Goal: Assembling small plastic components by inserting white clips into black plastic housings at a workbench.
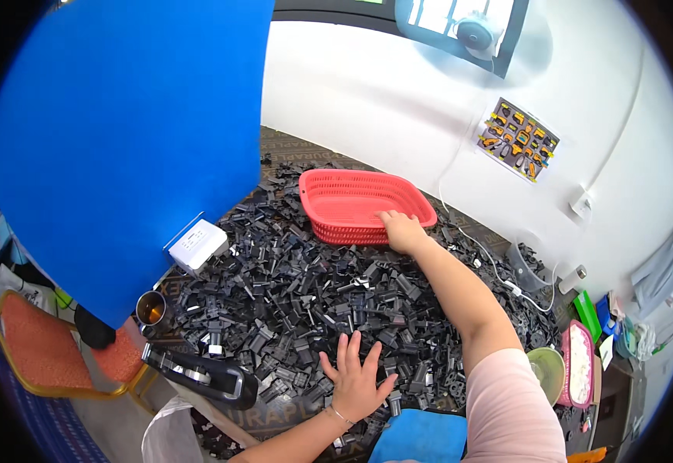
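My left hand (pixel 353 380) lies palm down with its fingers spread, on the near part of a wide heap of small black plastic parts (pixel 306 285); it holds nothing that I can see. My right arm reaches far forward to a red plastic basket (pixel 333 231) with slotted walls, standing at the back of the heap. My right hand (pixel 404 233) is closed over the basket's near rim, fingers on the inner side. The basket's visible inside holds no parts. The grip's underside is hidden.
At the left stand a white box (pixel 197 245), a metal cup (pixel 151 309) with brown liquid, and a black tape dispenser (pixel 213 378). A blue panel (pixel 136 139) rises behind them. At the right are a clear tub (pixel 528 270), a white cable (pixel 491 266) and a green bowl (pixel 546 370). A blue pad (pixel 420 438) lies near me.
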Tool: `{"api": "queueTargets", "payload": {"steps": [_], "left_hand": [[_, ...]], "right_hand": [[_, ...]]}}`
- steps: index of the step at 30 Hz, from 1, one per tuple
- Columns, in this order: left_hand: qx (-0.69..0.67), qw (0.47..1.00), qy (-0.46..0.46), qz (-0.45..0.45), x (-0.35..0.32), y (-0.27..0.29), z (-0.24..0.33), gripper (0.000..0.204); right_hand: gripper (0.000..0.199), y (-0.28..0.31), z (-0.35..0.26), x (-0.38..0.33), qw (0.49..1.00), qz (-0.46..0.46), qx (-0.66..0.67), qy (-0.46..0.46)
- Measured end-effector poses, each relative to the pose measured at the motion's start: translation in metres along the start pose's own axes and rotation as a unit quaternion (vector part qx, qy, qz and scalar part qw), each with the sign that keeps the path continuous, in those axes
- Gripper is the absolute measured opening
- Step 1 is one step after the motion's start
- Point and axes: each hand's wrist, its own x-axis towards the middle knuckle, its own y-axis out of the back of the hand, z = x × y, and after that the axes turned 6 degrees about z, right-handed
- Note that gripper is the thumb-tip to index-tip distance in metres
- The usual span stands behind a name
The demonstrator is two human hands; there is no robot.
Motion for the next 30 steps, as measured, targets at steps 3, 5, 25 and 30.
{"api": "queueTargets", "payload": {"steps": [3, 5, 25, 30], "left_hand": [[-0.017, 1.0, -0.002, 0.004, 0.001, 0.001, 0.002, 0.063], [-0.041, 0.999, -0.015, 0.013, 0.004, -0.001, 0.008, 0.064], [0.1, 0.914, -0.026, 0.392, 0.052, 0.227, -0.084, 0.029], [-0.025, 0.9, 0.309, 0.307, -0.012, 0.329, -0.309, 0.038]], "right_hand": [[0.064, 0.001, 0.004, 0.0, 0.998, 0.027, 0.033, -0.042], [0.066, 0.02, 0.02, -0.019, 0.981, 0.166, 0.096, 0.003], [0.047, 0.119, -0.073, -0.473, 0.879, -0.126, 0.435, -0.147], [0.048, 0.075, -0.101, -0.495, 0.873, -0.097, 0.476, -0.037]]}}
